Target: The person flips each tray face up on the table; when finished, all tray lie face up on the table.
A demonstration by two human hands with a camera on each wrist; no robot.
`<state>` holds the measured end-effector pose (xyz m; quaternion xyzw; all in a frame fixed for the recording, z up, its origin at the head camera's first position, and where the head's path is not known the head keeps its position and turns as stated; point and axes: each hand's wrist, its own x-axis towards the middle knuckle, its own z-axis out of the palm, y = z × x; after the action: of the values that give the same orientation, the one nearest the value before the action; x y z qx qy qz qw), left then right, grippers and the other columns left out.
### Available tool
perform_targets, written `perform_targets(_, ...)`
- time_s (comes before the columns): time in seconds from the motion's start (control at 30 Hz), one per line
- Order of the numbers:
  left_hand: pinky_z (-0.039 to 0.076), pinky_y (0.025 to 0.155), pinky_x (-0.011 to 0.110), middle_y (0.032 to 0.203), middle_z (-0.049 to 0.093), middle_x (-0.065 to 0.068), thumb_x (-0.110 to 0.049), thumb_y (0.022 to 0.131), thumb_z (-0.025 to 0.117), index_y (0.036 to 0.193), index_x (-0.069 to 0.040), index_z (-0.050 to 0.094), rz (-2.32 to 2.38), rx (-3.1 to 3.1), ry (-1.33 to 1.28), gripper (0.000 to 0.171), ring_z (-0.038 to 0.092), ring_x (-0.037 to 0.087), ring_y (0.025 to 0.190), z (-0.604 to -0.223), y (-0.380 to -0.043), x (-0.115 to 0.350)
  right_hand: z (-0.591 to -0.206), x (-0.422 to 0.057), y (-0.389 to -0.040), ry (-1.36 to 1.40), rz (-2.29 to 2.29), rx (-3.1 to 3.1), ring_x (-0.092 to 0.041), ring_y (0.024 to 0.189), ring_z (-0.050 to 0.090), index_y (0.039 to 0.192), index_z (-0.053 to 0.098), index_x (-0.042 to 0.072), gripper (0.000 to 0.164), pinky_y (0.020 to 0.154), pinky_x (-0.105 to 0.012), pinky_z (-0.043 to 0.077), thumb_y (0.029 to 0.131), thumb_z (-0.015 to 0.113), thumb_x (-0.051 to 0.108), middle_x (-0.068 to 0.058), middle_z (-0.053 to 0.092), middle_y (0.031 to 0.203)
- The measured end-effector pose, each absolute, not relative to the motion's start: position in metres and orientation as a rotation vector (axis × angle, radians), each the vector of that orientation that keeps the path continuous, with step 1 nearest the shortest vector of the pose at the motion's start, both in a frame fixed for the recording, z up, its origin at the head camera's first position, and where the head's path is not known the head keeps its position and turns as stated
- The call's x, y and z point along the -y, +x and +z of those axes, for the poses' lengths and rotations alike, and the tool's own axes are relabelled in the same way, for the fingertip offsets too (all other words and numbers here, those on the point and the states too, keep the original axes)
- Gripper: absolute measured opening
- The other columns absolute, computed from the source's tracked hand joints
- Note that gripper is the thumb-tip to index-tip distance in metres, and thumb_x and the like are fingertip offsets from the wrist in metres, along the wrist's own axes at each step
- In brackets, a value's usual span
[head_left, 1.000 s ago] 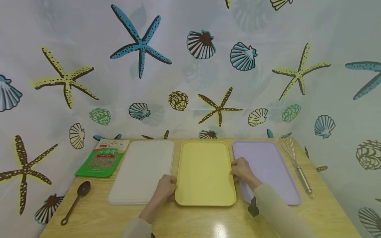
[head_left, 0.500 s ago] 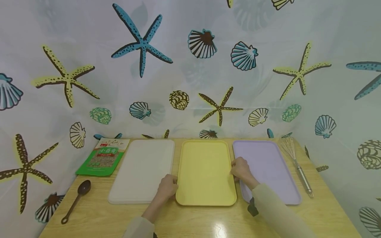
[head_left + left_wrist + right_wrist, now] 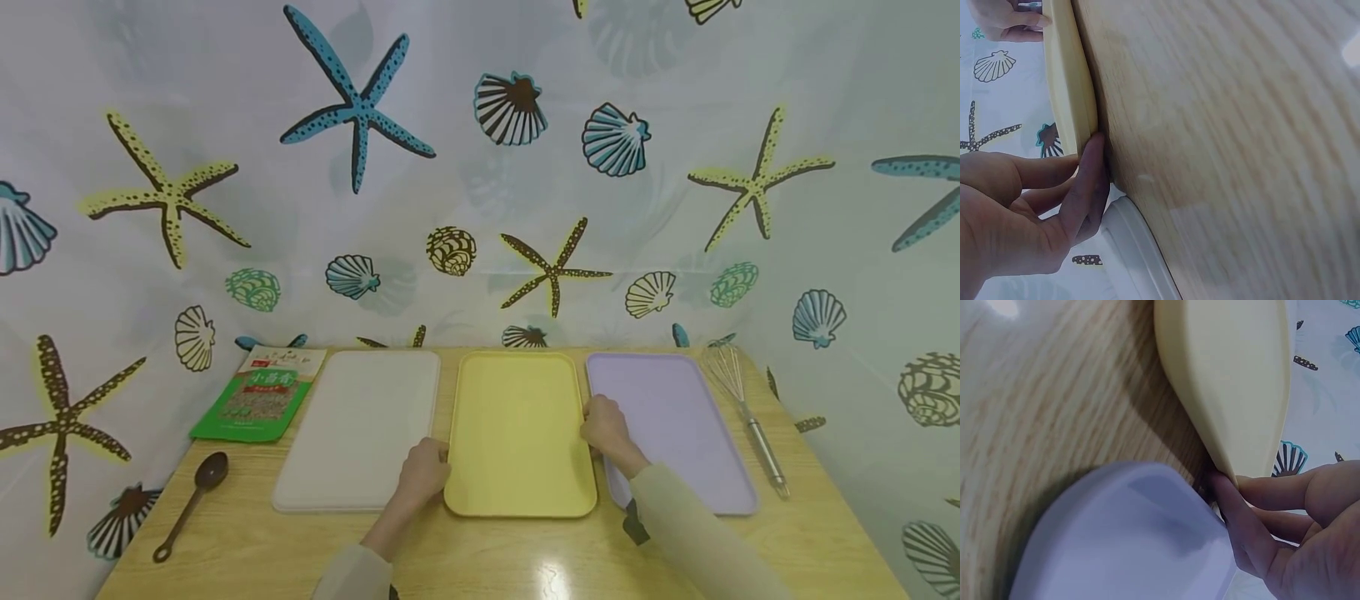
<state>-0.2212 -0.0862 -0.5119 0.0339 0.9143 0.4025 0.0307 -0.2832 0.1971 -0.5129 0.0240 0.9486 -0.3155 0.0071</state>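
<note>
A yellow rectangular tray (image 3: pixel 521 433) lies in the middle of the table, between a white tray (image 3: pixel 360 429) and a lavender tray (image 3: pixel 675 429). My left hand (image 3: pixel 423 471) pinches its left rim; in the left wrist view, thumb and fingers (image 3: pixel 1088 181) meet at the tray's edge close over the wood. On the opposite side my right hand (image 3: pixel 607 427) pinches the right rim, overlapping the lavender tray in the head view. The right wrist view shows those fingers (image 3: pixel 1272 494) at the yellow rim, right beside the lavender tray's corner.
A green and white seed packet (image 3: pixel 258 396) lies at the back left, with a dark brown spoon (image 3: pixel 198 496) in front of it. A wire whisk (image 3: pixel 753 425) lies right of the lavender tray. A patterned curtain (image 3: pixel 480 183) stands behind the table.
Both hands keep their grip on the yellow tray's sides. The left hand and the tray shift very slightly to the right in the head view; the other things stay put.
</note>
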Motion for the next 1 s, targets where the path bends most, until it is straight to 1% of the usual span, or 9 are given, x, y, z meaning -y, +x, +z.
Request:
perform_targets(0.17,0.017,0.038,0.013,0.048,0.024,-0.007,0.018,0.075,0.043,0.059,-0.007,0.036,1.255,-2.806,0.114,0.031,0.022,0.004,0.042,-0.509,-0.220,0.084,-0.513,-0.197,-0.282,0.024,-1.000,-2.985,-0.003,0.034,0.031,0.049,0.027,0.016,0.043,0.030,-0.014,0.030,0.067,0.044,-0.020,0.005,0.028,0.045)
perform_targets(0.23,0.018,0.038,0.013,0.049,0.024,-0.006,0.018,0.076,0.042,0.060,-0.003,0.038,1.265,-2.804,0.121,0.027,0.022,0.005,0.042,-0.508,-0.220,0.084,-0.513,-0.197,-0.281,-0.005,-1.000,-3.006,-0.003,0.035,0.026,0.049,0.026,0.016,0.045,0.031,-0.014,0.026,0.067,0.044,-0.021,0.007,0.023,0.045)
perform_targets(0.33,0.017,0.038,0.013,0.050,0.025,-0.006,0.017,0.076,0.043,0.073,0.010,0.054,1.268,-2.807,0.121,0.014,0.021,0.004,0.042,-0.508,-0.219,0.083,-0.514,-0.197,-0.281,-0.015,-0.987,-3.033,-0.004,0.036,0.025,0.049,0.026,0.016,0.045,0.032,-0.014,0.024,0.067,0.045,-0.020,0.007,0.022,0.045)
perform_targets(0.4,0.018,0.038,0.014,0.050,0.026,-0.006,0.017,0.077,0.043,0.090,0.016,0.061,1.277,-2.807,0.121,0.022,0.021,0.005,0.043,-0.509,-0.219,0.083,-0.513,-0.197,-0.280,-0.019,-0.972,-3.044,-0.005,0.036,0.027,0.049,0.026,0.016,0.044,0.033,-0.014,0.024,0.068,0.044,-0.019,0.006,0.024,0.046)
perform_targets(0.53,0.019,0.038,0.014,0.050,0.027,-0.006,0.015,0.078,0.043,0.093,0.015,0.061,1.285,-2.800,0.117,0.023,0.022,0.005,0.042,-0.512,-0.218,0.084,-0.510,-0.196,-0.279,-0.013,-0.944,-3.053,-0.007,0.038,0.032,0.050,0.027,0.015,0.041,0.034,-0.016,0.025,0.069,0.044,-0.018,0.003,0.030,0.047)
perform_targets(0.7,0.022,0.037,0.013,0.059,0.049,0.003,0.006,0.085,0.047,0.112,0.016,0.059,1.288,-2.818,0.115,0.031,0.027,0.005,0.043,-0.511,-0.213,0.096,-0.507,-0.195,-0.276,-0.069,-0.953,-3.093,-0.009,0.043,0.028,0.053,0.027,0.015,0.041,0.038,-0.018,0.024,0.075,0.049,-0.013,0.004,0.027,0.051)
perform_targets(0.8,0.036,0.040,0.017,0.081,0.063,0.011,0.000,0.090,0.049,0.124,0.014,0.056,1.325,-2.813,0.131,0.036,0.042,0.009,0.048,-0.507,-0.205,0.116,-0.503,-0.192,-0.275,-0.126,-0.956,-3.150,-0.011,0.045,0.030,0.053,0.035,0.009,0.036,0.040,-0.022,0.029,0.079,0.050,-0.010,-0.001,0.036,0.052)
perform_targets(0.93,0.055,0.064,0.034,0.104,0.063,0.018,-0.008,0.096,0.052,0.128,0.008,0.055,1.291,-2.851,0.092,0.036,0.062,0.024,0.079,-0.498,-0.195,0.151,-0.497,-0.184,-0.273,-0.163,-0.881,-3.231,-0.012,0.047,0.040,0.078,0.064,-0.007,0.011,0.042,-0.026,0.041,0.084,0.054,-0.005,-0.014,0.062,0.069)
perform_targets(1.0,0.055,0.072,0.041,0.109,0.062,0.018,-0.010,0.097,0.051,0.129,0.007,0.054,1.228,-2.891,0.055,0.037,0.063,0.029,0.089,-0.495,-0.194,0.169,-0.496,-0.176,-0.272,-0.160,-0.835,-3.235,-0.011,0.045,0.041,0.100,0.068,-0.007,0.019,0.040,-0.026,0.041,0.087,0.056,0.000,-0.014,0.066,0.074)
